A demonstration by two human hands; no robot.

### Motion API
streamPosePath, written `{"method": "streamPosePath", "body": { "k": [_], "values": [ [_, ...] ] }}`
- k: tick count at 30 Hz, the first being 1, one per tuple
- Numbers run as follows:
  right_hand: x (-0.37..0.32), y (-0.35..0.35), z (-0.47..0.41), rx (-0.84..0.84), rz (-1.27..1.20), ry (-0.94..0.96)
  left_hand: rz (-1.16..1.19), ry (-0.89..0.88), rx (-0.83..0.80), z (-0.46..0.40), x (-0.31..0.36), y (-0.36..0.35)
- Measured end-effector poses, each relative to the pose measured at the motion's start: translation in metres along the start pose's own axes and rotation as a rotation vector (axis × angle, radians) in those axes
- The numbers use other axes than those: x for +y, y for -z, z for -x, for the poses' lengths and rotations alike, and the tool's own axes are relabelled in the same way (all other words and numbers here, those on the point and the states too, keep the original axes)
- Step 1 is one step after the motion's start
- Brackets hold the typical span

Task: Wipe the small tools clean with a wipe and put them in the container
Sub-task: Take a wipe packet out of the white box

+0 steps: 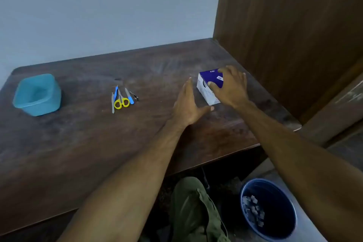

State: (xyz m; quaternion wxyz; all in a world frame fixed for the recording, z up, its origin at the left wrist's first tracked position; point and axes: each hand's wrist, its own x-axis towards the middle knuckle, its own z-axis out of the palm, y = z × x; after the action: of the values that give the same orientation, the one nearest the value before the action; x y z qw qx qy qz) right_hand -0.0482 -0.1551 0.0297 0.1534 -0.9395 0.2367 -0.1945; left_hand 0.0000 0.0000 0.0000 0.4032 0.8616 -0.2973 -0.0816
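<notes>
We are at the start: our right hand grips the wipe box, our left hand hovers open beside it, the small tools lie unwiped mid-table, well apart from the empty-looking teal container.

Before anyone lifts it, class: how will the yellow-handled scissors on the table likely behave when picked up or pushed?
The scissors look small with plastic loops, so probably light and stiff. They lie flat on the table, so a push should slide them, not roll them. They touch or nearly touch neighbouring small tools, so a push would likely nudge those too.
</notes>
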Motion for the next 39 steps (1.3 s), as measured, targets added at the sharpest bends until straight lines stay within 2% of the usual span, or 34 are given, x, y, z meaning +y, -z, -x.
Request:
{"method": "streamPosePath", "body": {
  "k": [5,9,12,16,28,33,36,39],
  "values": [
    [0.001,-0.007,-0.007,-0.047,-0.018,-0.033,0.266,-0.037,-0.073,-0.023,0.009,-0.027],
    [-0.004,-0.01,-0.006,-0.034,-0.041,-0.043,0.212,-0.12,-0.115,-0.042,0.0,-0.026],
    [-0.007,-0.011,-0.008,-0.038,-0.036,-0.055,0.192,-0.092,-0.099,-0.064,-0.024,-0.036],
    [-0.011,-0.008,-0.012,-0.067,-0.012,-0.072,0.175,-0.117,-0.109,-0.062,-0.019,-0.029],
    [-0.014,-0.007,-0.017,-0.077,-0.015,-0.074,0.168,-0.229,0.035,-0.059,-0.021,-0.038],
    [-0.016,0.009,-0.027,-0.054,-0.248,-0.062,0.173,-0.263,0.056,-0.058,-0.021,-0.038],
    [-0.013,0.025,-0.038,0.006,-0.257,0.036,0.17,-0.259,0.066,-0.057,-0.02,-0.037],
    [-0.01,0.039,-0.046,0.184,-0.059,0.193,0.168,-0.242,0.065,-0.056,-0.022,-0.038]
  ]
}}
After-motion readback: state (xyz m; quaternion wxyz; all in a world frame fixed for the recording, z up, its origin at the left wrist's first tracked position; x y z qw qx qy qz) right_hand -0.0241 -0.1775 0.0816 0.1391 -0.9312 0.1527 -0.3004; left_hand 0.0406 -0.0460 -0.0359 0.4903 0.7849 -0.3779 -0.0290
